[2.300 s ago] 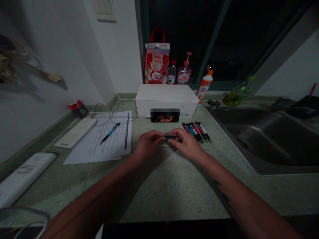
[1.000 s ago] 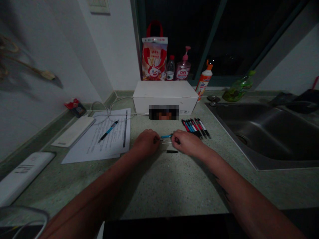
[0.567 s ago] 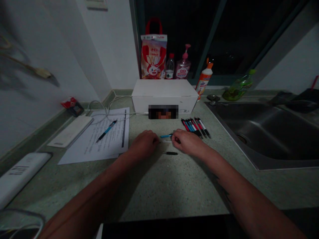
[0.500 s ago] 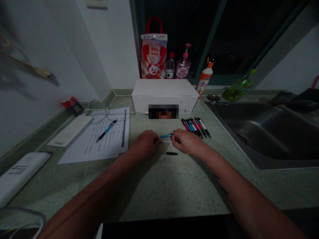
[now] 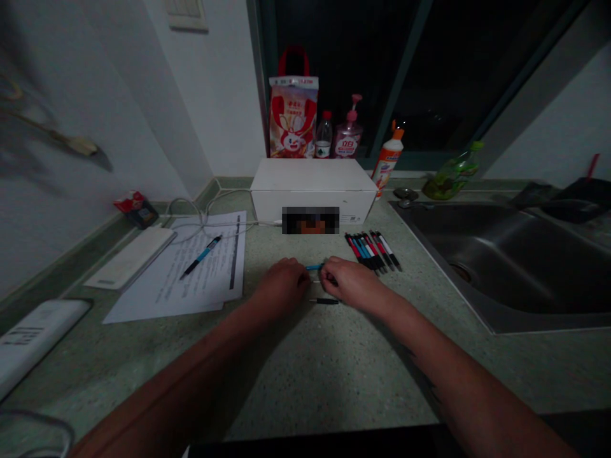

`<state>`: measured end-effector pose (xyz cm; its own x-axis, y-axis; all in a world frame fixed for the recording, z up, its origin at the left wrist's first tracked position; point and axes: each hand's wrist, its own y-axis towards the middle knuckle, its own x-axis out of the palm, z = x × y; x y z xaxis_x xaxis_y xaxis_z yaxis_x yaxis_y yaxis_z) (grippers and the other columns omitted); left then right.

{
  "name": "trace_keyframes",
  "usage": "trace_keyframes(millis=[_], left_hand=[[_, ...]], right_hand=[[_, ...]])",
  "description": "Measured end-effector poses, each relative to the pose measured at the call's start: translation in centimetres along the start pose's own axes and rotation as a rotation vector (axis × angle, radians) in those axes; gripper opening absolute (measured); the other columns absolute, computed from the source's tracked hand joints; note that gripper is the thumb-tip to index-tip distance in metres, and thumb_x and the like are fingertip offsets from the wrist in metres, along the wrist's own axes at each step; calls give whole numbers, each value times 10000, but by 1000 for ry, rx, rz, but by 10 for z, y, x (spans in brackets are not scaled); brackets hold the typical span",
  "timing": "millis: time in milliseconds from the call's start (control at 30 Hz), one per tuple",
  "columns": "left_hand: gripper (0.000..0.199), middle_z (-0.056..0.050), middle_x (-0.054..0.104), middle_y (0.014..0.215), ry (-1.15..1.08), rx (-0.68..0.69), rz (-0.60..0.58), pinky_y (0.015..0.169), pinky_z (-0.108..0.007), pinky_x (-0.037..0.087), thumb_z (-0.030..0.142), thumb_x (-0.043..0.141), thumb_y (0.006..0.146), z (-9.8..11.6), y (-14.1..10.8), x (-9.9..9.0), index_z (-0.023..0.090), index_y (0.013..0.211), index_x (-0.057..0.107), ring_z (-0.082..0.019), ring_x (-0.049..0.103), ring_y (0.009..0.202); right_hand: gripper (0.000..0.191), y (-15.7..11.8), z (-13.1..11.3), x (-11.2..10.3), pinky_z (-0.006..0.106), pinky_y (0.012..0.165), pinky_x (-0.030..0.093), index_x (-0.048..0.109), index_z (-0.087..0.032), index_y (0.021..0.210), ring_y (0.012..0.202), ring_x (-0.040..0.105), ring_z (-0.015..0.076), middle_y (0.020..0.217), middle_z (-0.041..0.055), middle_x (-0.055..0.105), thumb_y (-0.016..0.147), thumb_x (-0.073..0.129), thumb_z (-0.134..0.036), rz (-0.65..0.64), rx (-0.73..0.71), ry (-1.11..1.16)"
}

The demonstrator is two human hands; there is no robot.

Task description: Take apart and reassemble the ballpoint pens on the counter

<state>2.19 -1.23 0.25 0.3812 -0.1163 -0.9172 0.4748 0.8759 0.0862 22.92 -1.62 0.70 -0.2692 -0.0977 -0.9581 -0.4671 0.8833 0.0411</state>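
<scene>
My left hand (image 5: 285, 281) is closed at the centre of the counter, fingertips at the left end of a thin pale pen part (image 5: 315, 282). Facing it, my right hand (image 5: 347, 280) is closed in a pinch near the part's right end. Just beyond the fingers lies a blue pen piece (image 5: 314, 267), partly hidden by my right hand. A black pen piece with a thin tip (image 5: 325, 301) rests on the counter nearer to me. Several red, blue and white pens (image 5: 372, 252) lie in a row beyond my right hand.
Printed paper (image 5: 157, 280) with a blue pen (image 5: 201, 256) on it lies left. A white box (image 5: 312, 175) stands behind the hands, bottles and a bag beyond it. The metal sink (image 5: 515, 254) is at right, a white power strip (image 5: 41, 337) at far left.
My two hands have come slightly closer together, so less of the pale part shows between them. The whole view has shifted a little downward in the frame.
</scene>
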Motion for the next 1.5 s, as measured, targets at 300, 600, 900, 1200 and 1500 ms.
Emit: trace_keyframes(millis=[300,600,900,1200,1500], left_hand=[[245,-112,722,967,7,86,66,873,-405,469,173,524,946,-2,8,2,203,954,767,-267,622,949],[264,-102,715,914,138,130,-30,826,-388,455,149,532,959,-2,19,1,185,862,774,-272,630,915],[248,-95,705,920,251,273,-79,792,-380,442,125,553,959,2,21,-1,200,891,779,-264,622,895],[252,-99,713,917,221,174,-87,813,-386,456,128,516,968,-1,20,-3,169,903,756,-267,632,895],[262,-100,712,980,243,118,-85,825,-389,476,129,480,957,-9,13,-6,169,1007,733,-273,638,942]], right_hand=[[106,2,3,-7,297,746,451,701,-199,1040,914,671,203,1036,66,683,996,635,-269,112,54,-2],[201,7,2,-2,307,834,508,726,-223,1174,1057,687,229,1183,85,691,1016,604,-243,107,53,-77],[198,8,-1,-9,325,877,511,749,-202,1132,1081,684,240,1136,95,708,1026,583,-220,56,45,-113],[212,6,0,-10,317,895,497,754,-195,1121,1091,671,236,1114,97,708,1035,561,-213,42,44,-142],[202,6,-1,-13,323,872,495,743,-189,1126,1072,666,241,1129,96,710,1025,569,-211,15,44,-210]])
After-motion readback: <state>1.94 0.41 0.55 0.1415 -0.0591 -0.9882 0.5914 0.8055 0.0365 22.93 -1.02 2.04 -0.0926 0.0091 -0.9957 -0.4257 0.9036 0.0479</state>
